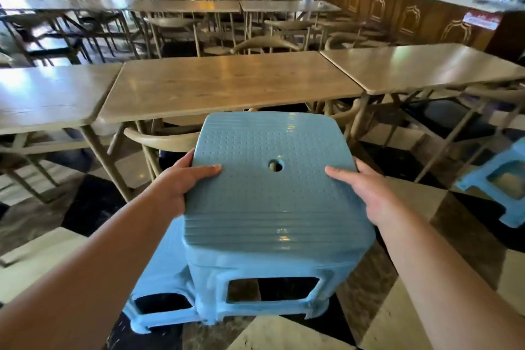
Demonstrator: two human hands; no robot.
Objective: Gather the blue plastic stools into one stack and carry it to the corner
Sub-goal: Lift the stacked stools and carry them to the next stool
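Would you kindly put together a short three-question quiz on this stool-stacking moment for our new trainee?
1. True or false: both hands grip the top stool by its seat edges.
2. Where does another blue stool stand apart from the stack? A) on the table B) on the floor at the right C) on a chair
3. Fill in: the middle of the top stool's seat has a round ____.

Key
1. True: the left hand and the right hand hold opposite sides.
2. B: the loose stool stands on the floor by the right edge, beyond the table.
3. Hole.
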